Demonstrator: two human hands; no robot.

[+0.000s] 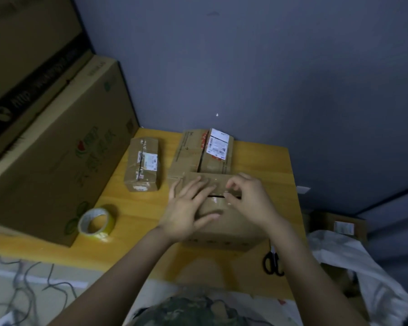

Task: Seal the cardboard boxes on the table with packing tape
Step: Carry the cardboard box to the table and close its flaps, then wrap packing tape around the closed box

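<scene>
A brown cardboard box [224,229] sits at the near middle of the yellow table [137,203]. My left hand [189,208] lies flat on its top with fingers spread. My right hand [247,196] pinches something at the seam between the flaps, apparently clear tape, though it is too blurred to be sure. A roll of packing tape [97,223] lies on the table to the left. Behind stand a larger box with a white shipping label [203,154] and a small taped box [143,164].
Big cardboard cartons [47,149] lean along the table's left side. Black scissors [272,261] lie near the right front edge. A white plastic bag [353,260] and another box sit off the table to the right. A blue-grey wall is behind.
</scene>
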